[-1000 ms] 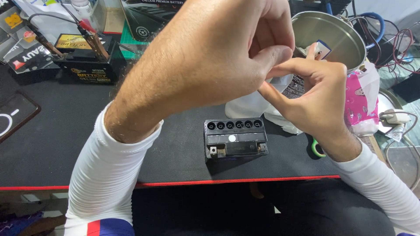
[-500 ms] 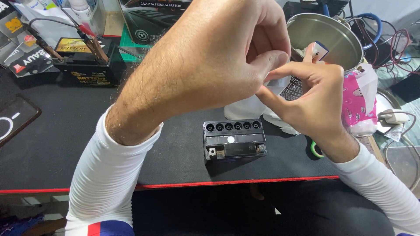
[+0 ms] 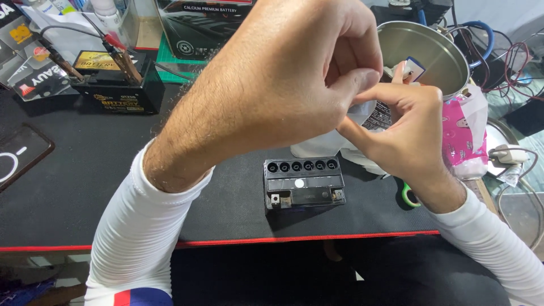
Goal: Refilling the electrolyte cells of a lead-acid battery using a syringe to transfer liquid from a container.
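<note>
Both hands pinch a white packet [image 3: 371, 116] held up between them, just above the small battery [image 3: 304, 182]. Looks unopened, though fingers hide the edge, so I can't be sure. Battery's six holes sit uncovered. Left hand [image 3: 283, 90] curled tight, right hand [image 3: 405, 133] gripping from below. Metal pot [image 3: 436, 54] just behind.

Small battery [image 3: 304, 182] mid-mat [image 3: 85, 187], bigger battery [image 3: 116, 90] far left behind, metal pot [image 3: 430, 54] behind right
</note>
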